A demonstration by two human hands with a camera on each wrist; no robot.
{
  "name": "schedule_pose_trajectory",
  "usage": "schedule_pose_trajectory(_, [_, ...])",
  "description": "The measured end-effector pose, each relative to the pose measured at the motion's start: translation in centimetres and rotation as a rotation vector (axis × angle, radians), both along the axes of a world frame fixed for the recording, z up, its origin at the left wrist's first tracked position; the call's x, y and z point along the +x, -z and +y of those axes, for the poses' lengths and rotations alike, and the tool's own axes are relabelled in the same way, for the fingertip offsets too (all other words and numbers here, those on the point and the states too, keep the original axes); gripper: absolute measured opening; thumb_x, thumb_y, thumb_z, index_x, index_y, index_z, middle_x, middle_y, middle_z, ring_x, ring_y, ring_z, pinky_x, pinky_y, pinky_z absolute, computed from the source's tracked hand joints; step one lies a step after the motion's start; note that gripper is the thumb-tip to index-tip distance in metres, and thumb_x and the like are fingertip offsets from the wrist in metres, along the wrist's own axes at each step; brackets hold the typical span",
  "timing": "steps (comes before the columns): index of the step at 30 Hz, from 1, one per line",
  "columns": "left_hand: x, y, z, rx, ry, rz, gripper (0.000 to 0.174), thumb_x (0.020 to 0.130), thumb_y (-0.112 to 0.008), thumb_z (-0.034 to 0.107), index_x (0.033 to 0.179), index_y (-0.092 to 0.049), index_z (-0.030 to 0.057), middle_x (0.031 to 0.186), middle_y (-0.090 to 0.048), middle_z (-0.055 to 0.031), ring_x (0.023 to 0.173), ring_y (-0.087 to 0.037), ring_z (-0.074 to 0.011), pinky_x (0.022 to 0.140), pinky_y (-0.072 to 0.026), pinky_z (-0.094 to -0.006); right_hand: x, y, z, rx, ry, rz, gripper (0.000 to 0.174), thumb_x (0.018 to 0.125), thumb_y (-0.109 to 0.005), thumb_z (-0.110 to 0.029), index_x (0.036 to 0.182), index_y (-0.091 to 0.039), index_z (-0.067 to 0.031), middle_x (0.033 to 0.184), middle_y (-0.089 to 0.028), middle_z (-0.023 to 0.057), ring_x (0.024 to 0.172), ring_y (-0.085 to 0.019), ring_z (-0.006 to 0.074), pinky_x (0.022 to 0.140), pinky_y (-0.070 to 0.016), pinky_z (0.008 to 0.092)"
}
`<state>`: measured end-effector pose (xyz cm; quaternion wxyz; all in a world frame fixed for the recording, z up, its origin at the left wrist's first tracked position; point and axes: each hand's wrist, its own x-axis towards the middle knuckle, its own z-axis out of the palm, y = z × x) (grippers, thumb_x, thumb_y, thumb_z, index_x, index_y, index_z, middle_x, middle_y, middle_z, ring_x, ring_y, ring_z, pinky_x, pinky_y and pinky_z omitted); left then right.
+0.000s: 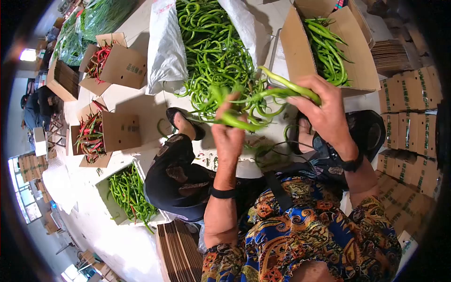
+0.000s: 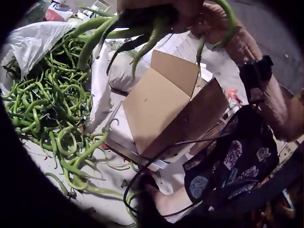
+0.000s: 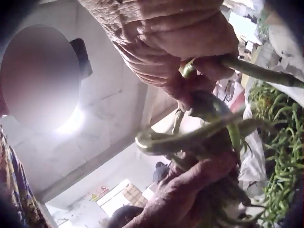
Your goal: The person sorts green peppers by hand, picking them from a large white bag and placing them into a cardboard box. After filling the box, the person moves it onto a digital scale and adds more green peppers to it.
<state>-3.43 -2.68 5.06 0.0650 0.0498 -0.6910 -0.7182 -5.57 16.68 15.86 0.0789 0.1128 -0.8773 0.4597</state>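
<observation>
In the head view the left hand [image 1: 229, 136] grips several green peppers [image 1: 239, 122], blurred, in front of the heap. The right hand [image 1: 324, 110] pinches long green peppers [image 1: 293, 86] between thumb and fingers, to the right of the left hand. Beyond both hands, green peppers [image 1: 211, 51] spill from a white sack [image 1: 165, 47]. In the right wrist view the right hand [image 3: 166, 38] is above and the left hand [image 3: 190, 190] below, with peppers [image 3: 190, 139] between them. Peppers [image 2: 95, 40] hang at the top of the left wrist view.
An open carton [image 1: 296, 47] of green peppers stands at the right. On the left are two cartons with red peppers [image 1: 90, 136] and a pale box [image 1: 104, 199] of green ones. Flattened cartons [image 1: 176, 254] stand by the left leg; a dark cord [image 2: 164, 151] loops near a foot.
</observation>
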Motion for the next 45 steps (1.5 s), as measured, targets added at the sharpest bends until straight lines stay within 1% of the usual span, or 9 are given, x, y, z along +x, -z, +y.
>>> schedule_pose_trajectory(9, [-0.5, -1.4, -3.6, 0.923, -0.026, -0.026, 0.077, 0.075, -0.06, 0.009, 0.145, -0.027, 0.0093, 0.103, -0.053, -0.0112, 0.074, -0.05, -0.0157, 0.071, -0.0469, -0.0285, 6.1, 7.5, 4.0, 0.204, -0.298, -0.294, 0.019, 0.076, -0.072, -0.017, 0.081, -0.059, -0.0034, 0.072, -0.056, 0.0075, 0.065, -0.053, 0.0262, 0.063, -0.0431, 0.0364])
schedule_pose_trajectory(13, [-0.5, -1.1, -3.4, 1.02, 0.075, 0.002, 0.073, 0.076, -0.062, 0.016, 0.142, -0.033, 0.0103, 0.104, -0.053, -0.01, 0.076, -0.051, -0.0153, 0.073, -0.0471, -0.0326, 4.7, 4.1, 4.7, -0.708, 0.083, -1.049, 0.021, 0.088, -0.063, -0.023, 0.098, -0.054, -0.0064, 0.071, -0.047, -0.0047, 0.058, -0.038, 0.0025, 0.049, -0.0288, 0.0165])
schedule_pose_trajectory(15, [-0.7, -1.2, -3.0, 1.026, 0.106, 0.01, 0.076, 0.075, -0.064, 0.018, 0.143, -0.031, 0.0096, 0.109, -0.053, -0.0121, 0.081, -0.053, -0.0184, 0.077, -0.0478, -0.0346, 3.3, 3.5, 3.6, -0.959, 0.096, -0.893, 0.022, 0.088, -0.062, -0.02, 0.103, -0.053, -0.0057, 0.075, -0.046, -0.005, 0.059, -0.035, 0.002, 0.048, -0.027, 0.0175])
schedule_pose_trajectory(21, [-0.5, -1.3, -1.1, 0.967, 0.153, -0.07, 0.071, 0.082, -0.058, 0.017, 0.145, -0.026, 0.0061, 0.113, -0.054, -0.0163, 0.085, -0.055, -0.0218, 0.078, -0.0489, -0.0328, 1.1, 2.0, -1.9, -0.348, -0.171, -0.699, 0.04, 0.077, -0.074, -0.024, 0.103, -0.054, -0.0017, 0.08, -0.051, 0.0002, 0.066, -0.048, 0.0085, 0.057, -0.04, 0.0224])
schedule_pose_trajectory(27, [0.0, -1.2, 0.2, 0.665, 0.186, -0.162, 0.075, 0.09, -0.06, 0.024, 0.148, -0.017, 0.0029, 0.139, -0.04, -0.0155, 0.125, -0.042, -0.0238, 0.106, -0.0331, -0.036, 0.3, 6.3, -6.4, 0.104, -0.163, -0.331, 0.039, 0.071, -0.071, -0.015, 0.097, -0.05, 0.0036, 0.088, -0.06, 0.0256, 0.08, -0.062, 0.0397, 0.068, -0.0486, 0.0421])
schedule_pose_trajectory(30, [0.3, -0.7, 0.1, 0.657, 0.227, -0.197, 0.081, 0.086, -0.064, 0.015, 0.149, -0.013, 0.0026, 0.142, -0.034, -0.018, 0.127, -0.04, -0.0265, 0.106, -0.033, -0.0354, -0.3, 6.8, -5.5, -0.016, -0.16, -0.463, 0.031, 0.074, -0.064, -0.016, 0.096, -0.053, 0.0033, 0.078, -0.061, 0.0252, 0.074, -0.062, 0.0351, 0.067, -0.0479, 0.0409])
schedule_pose_trajectory(34, [0.2, -0.9, 0.3, 0.718, 0.144, -0.213, 0.08, 0.084, -0.066, 0.008, 0.147, -0.018, 0.0027, 0.13, -0.048, -0.0171, 0.112, -0.054, -0.0234, 0.092, -0.0464, -0.0339, -1.5, 6.0, -2.8, -0.556, -0.302, -0.86, 0.027, 0.084, -0.066, -0.022, 0.101, -0.062, -0.0016, 0.082, -0.059, -0.0046, 0.063, -0.05, 0.0036, 0.052, -0.0368, 0.0209])
schedule_pose_trajectory(38, [-0.3, -1.1, -0.5, 0.716, -0.018, -0.224, 0.075, 0.083, -0.059, 0.0, 0.146, -0.019, 0.0058, 0.117, -0.057, -0.0166, 0.079, -0.057, -0.0169, 0.067, -0.0485, -0.0275, -2.5, 6.0, -0.3, -0.803, -0.216, -0.938, 0.027, 0.083, -0.068, -0.023, 0.104, -0.062, -0.0063, 0.08, -0.057, -0.0067, 0.063, -0.048, -0.0003, 0.051, -0.0305, 0.0139])
schedule_pose_trajectory(45, [-1.0, -0.3, -3.5, 0.791, -0.287, -0.147, 0.043, 0.078, -0.045, -0.006, 0.12, -0.042, 0.0026, 0.102, -0.059, -0.0151, 0.072, -0.055, -0.0172, 0.059, -0.0464, -0.026, -3.6, 6.2, 3.1, -1.262, -0.362, -0.818, 0.032, 0.089, -0.061, -0.03, 0.101, -0.051, -0.0023, 0.081, -0.046, 0.002, 0.083, -0.048, 0.0167, 0.079, -0.0404, 0.0294])
